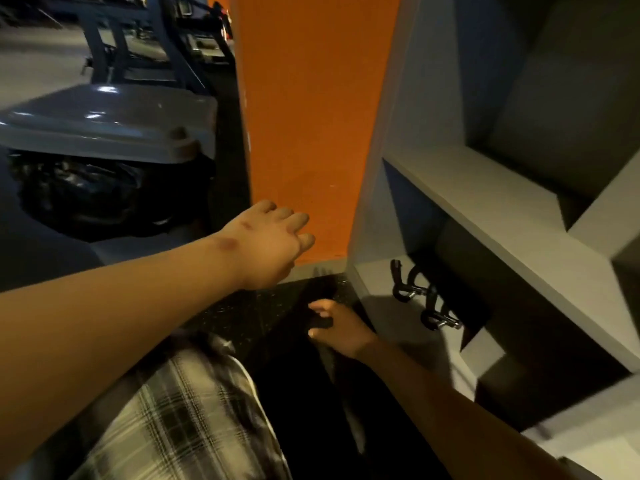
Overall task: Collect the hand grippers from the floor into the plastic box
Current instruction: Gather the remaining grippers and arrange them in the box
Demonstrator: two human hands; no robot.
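Right hand (341, 327) low at dark speckled floor (263, 313), fingers curled around dark object, likely a hand gripper; grip unclear. Left hand (273, 242) spread, empty, against orange pillar (304, 116). Black metal-spring hand grippers (420, 299) on grey bottom shelf (384, 306). Plastic box unseen. Risk: dim light, fumbled pickup.

The left hand (266, 244) reaches forward, palm down, fingers loosely curled and empty. The right hand (337, 327) hangs low, fingers curled around something dark.

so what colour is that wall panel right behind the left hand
Orange. The wall panel rises behind the left hand, clearest in the head view.
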